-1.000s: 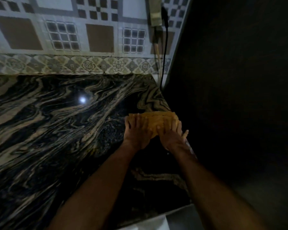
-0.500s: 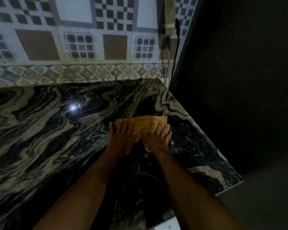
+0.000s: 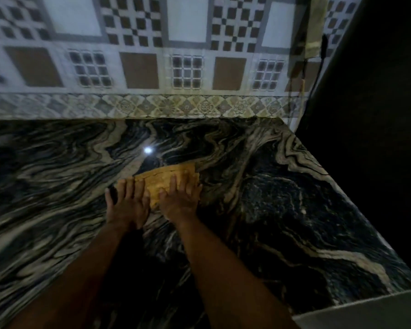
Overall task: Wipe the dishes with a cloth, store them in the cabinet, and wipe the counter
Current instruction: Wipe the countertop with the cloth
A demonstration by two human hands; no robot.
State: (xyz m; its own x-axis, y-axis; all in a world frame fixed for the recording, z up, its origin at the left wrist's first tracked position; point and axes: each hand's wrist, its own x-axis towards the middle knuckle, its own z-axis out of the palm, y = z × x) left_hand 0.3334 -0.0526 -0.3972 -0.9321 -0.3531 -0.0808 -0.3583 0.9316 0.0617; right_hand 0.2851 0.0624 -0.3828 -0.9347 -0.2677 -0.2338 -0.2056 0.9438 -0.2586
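A folded yellow cloth [image 3: 169, 178] lies flat on the dark swirled marble counter [image 3: 271, 210], near its middle. Both my hands press down on the cloth side by side, fingers stretched forward. My left hand [image 3: 127, 203] covers the cloth's left near corner, with part of the palm on bare counter. My right hand [image 3: 180, 198] lies over the cloth's right half. No dishes are in view.
A patterned tiled wall [image 3: 140, 67] rises behind the counter. At the far right corner a black cable [image 3: 319, 67] and a pale hanging cloth [image 3: 314, 32] run down the wall. The counter ends at a right edge [image 3: 356, 210], with darkness beyond.
Both hands have slid the cloth leftward across the counter, away from the right edge where it was a second ago. The view has followed to the left.
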